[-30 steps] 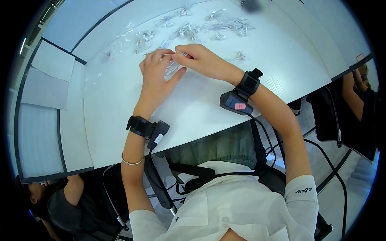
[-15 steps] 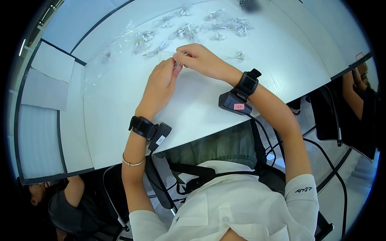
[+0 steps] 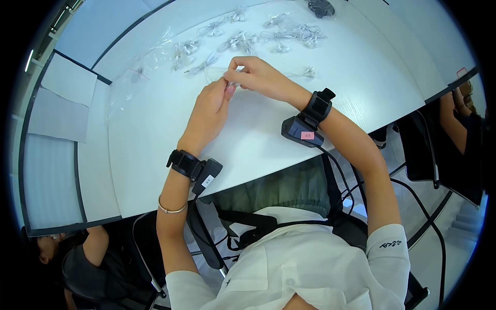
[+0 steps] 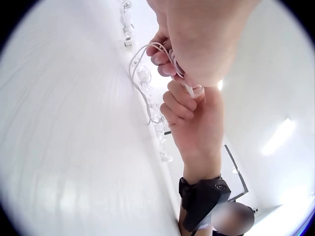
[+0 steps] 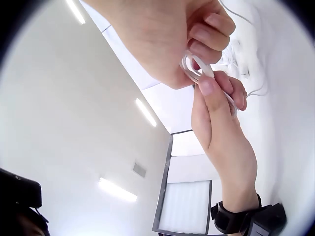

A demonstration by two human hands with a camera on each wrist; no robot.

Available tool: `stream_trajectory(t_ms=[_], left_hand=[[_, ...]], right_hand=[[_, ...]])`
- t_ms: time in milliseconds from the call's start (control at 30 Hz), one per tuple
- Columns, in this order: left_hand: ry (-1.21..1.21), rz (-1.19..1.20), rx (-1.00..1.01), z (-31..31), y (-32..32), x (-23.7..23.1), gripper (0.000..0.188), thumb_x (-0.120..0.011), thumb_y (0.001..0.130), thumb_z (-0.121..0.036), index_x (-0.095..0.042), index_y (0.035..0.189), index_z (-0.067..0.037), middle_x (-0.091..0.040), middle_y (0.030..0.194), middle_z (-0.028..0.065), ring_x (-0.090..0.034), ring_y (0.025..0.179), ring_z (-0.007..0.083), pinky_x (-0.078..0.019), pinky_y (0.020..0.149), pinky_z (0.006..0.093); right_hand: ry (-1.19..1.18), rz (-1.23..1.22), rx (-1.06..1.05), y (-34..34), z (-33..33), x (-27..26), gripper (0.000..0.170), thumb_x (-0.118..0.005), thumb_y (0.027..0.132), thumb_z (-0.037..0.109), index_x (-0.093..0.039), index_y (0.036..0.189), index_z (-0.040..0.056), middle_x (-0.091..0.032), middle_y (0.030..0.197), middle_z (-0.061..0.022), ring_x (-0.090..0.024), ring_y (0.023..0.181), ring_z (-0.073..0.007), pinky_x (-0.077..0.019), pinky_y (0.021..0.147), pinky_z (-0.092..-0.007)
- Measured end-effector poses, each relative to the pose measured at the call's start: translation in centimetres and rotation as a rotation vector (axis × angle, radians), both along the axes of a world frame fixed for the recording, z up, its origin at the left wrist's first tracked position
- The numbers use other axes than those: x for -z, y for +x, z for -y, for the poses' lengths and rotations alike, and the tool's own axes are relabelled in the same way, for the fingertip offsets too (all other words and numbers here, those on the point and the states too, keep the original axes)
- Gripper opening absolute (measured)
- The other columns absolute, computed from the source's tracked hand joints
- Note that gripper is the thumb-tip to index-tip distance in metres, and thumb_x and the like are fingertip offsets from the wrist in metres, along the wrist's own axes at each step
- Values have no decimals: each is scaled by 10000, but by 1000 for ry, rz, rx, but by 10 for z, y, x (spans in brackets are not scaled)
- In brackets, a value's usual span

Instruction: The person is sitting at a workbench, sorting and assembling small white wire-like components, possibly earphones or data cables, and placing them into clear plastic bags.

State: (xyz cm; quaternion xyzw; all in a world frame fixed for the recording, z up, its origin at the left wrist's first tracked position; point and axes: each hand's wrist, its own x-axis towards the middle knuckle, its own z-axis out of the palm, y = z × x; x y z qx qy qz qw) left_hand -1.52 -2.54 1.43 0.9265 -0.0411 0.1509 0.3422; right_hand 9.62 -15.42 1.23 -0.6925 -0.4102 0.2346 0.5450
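Both hands meet over the white table (image 3: 258, 134). The left hand (image 3: 206, 111) pinches a coiled white cable (image 5: 192, 71) between thumb and fingers, seen also past the thumb of the left hand (image 5: 229, 132) in the right wrist view. Against the same coil, the right hand (image 3: 263, 80) has its fingers curled round part of it. A loose loop of the cable (image 4: 135, 73) hangs beside the fingers in the left wrist view, where the right hand (image 4: 194, 128) is below the left hand (image 4: 204, 39). Fingers hide much of the coil.
Several bundled white cables (image 3: 240, 40) lie across the back of the table, one bundle (image 3: 309, 72) right of the hands. Clear plastic bags (image 3: 157, 49) are at the left. A dark bundle (image 3: 321, 8) sits at the far edge. Another person (image 3: 95, 263) is at lower left.
The left hand's spread fingers have closed in on the coil beside the right hand. A cable bundle left of the hands is uncovered. At the far edge the dark bundle is lower and sharper.
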Motion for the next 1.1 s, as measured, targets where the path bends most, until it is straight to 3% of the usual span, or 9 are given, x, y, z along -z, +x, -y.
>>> stream_trajectory(t_ms=[100, 233, 367, 467, 567, 667, 833, 1033, 1100], left_hand=[[-124, -64, 4, -2, 0, 4, 276, -361, 948, -218, -465, 944, 39, -526, 780, 190, -490, 716, 329, -391, 670, 365], [-519, -44, 59, -9, 5, 10, 344, -352, 957, -319, -426, 775, -37, -414, 665, 13, -383, 646, 112, -337, 653, 252], [-1049, -73, 92, -15, 7, 1, 303, -368, 948, -295, -440, 760, -68, -415, 674, -1, -379, 661, 119, -340, 690, 264], [-1268, -73, 180, -22, 9, 8, 298, -354, 955, -283, -432, 755, -76, -400, 675, -5, -383, 674, 124, -364, 738, 283], [-1301, -119, 197, -20, 7, 4, 277, -371, 952, -279, -409, 754, -88, -360, 672, -21, -355, 667, 111, -350, 711, 275], [-1281, -223, 230, -17, 5, 2, 272, -388, 946, -282, -396, 755, -89, -343, 669, -26, -338, 650, 102, -341, 678, 268], [-1227, -382, 295, -12, 5, 2, 294, -386, 945, -309, -397, 751, -88, -345, 668, -21, -329, 623, 103, -333, 642, 269], [-1069, -366, 277, -7, 2, 0, 334, -364, 949, -353, -413, 755, -85, -380, 680, -11, -350, 636, 106, -345, 649, 266], [-940, -356, 215, -4, 3, 0, 341, -365, 948, -364, -416, 765, -81, -393, 692, -6, -357, 644, 106, -351, 656, 264]], right_hand=[[18, -42, 19, -6, 1, -6, 284, -532, 850, 352, -551, 855, 68, -466, 603, 18, -359, 558, -39, -257, 486, -202], [68, -173, 6, -7, 1, -9, 370, -437, 888, 431, -563, 905, 84, -466, 652, 7, -400, 580, -70, -317, 531, -199], [85, -56, -55, -3, -1, -2, 422, -405, 897, 442, -565, 923, 52, -508, 731, -21, -464, 679, -120, -385, 628, -249], [73, 53, -86, -8, -3, 6, 344, -478, 886, 378, -563, 960, 53, -572, 834, -45, -488, 688, -128, -406, 646, -262], [85, 205, 47, -11, -1, -2, 321, -530, 868, 346, -558, 1003, 56, -590, 865, -51, -496, 687, -119, -413, 643, -262], [297, 224, 130, -8, -5, 1, 333, -543, 863, 339, -552, 1035, 54, -589, 822, -39, -492, 674, -103, -408, 623, -246], [263, 38, -34, -2, -6, 3, 255, -581, 840, 269, -565, 969, 49, -407, 600, 29, -364, 574, -60, -302, 521, -234], [333, -32, -93, -2, -6, 1, 198, -579, 841, 217, -563, 922, 37, -513, 626, 25, -457, 599, -58, -356, 554, -216], [243, -87, -129, -1, -1, -4, 205, -571, 855, 227, -554, 947, 44, -544, 685, 6, -514, 663, -61, -400, 642, -216]])
